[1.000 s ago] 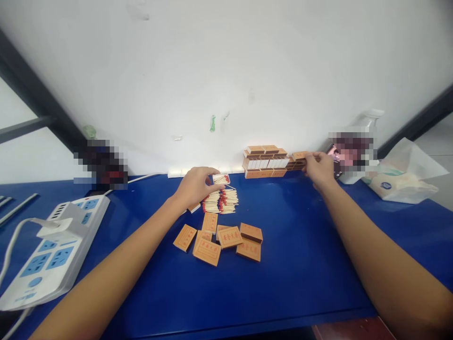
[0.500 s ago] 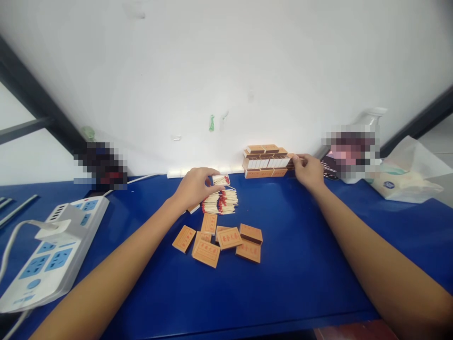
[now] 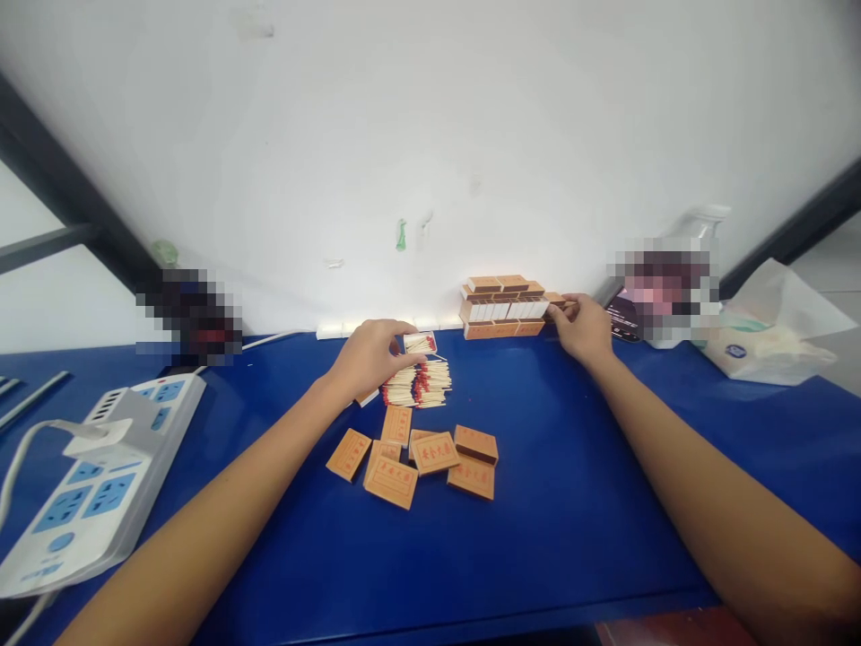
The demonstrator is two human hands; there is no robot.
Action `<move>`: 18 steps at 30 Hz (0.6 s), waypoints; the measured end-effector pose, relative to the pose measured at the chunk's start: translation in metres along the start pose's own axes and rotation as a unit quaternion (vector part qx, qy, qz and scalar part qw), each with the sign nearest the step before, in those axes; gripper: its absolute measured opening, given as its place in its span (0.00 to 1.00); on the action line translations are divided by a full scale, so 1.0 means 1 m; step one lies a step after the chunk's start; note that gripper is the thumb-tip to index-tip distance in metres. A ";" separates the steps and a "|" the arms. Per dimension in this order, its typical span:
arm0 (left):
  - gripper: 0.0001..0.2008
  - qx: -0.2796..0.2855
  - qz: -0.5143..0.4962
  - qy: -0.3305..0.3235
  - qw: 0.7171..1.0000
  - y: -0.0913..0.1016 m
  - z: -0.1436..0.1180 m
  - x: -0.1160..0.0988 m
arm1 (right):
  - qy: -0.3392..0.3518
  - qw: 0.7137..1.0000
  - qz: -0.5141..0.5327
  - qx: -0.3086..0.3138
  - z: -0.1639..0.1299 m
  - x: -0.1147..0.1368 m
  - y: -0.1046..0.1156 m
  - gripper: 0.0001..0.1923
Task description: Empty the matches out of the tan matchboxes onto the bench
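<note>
My left hand (image 3: 373, 354) is curled with thumb and forefinger around the end of an open matchbox tray (image 3: 421, 343) filled with matches. Just in front of that tray lies a pile of loose red-tipped matches (image 3: 417, 386), roughly in two rows. A closed stack of orange matchboxes (image 3: 504, 327) stands against the wall, layered with some boxes on edge. At its right end, my right hand (image 3: 584, 327) pinches a matchbox (image 3: 554, 297), which the fingers partly cover. Nearer me, several orange matchboxes (image 3: 435, 452) with red lettering lie scattered, some overlapping.
White strips (image 3: 329, 331) run along the wall's foot behind my left hand. A white power strip (image 3: 134, 484) with a plugged-in cable lies at left on the blue table (image 3: 558, 538). At right are a phone (image 3: 622, 318) and a tissue pack (image 3: 767, 350).
My right hand has shifted slightly left and its fingertips sit lower at the stack's right end. My left hand and the loose matches look the same.
</note>
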State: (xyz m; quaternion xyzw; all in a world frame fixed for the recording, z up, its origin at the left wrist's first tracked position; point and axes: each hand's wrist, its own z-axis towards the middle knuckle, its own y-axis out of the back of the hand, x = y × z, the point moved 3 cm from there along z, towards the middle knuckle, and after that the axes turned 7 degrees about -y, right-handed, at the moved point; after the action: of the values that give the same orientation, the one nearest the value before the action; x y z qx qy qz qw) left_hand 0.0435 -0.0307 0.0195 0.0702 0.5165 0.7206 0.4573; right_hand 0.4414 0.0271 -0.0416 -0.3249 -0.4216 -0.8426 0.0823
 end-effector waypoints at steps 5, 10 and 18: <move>0.17 0.000 0.003 0.005 1.000 0.001 0.001 0.002 | -0.009 1.000 0.018 0.005 0.000 0.000 0.004 0.18; 0.18 0.001 0.004 0.006 1.000 -0.001 0.001 0.004 | -0.033 0.999 0.018 0.004 -0.004 0.003 0.009 0.14; 0.17 0.007 0.005 -0.012 1.000 -0.003 0.000 0.001 | 0.052 0.990 0.117 -0.058 -0.047 0.075 0.038 0.11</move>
State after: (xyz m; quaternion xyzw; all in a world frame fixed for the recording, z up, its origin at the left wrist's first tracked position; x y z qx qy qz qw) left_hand 0.0446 -0.0302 0.0168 0.0848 0.5151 0.7186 0.4595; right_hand 0.3767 -0.0227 0.0093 -0.3316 -0.3266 -0.8660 0.1829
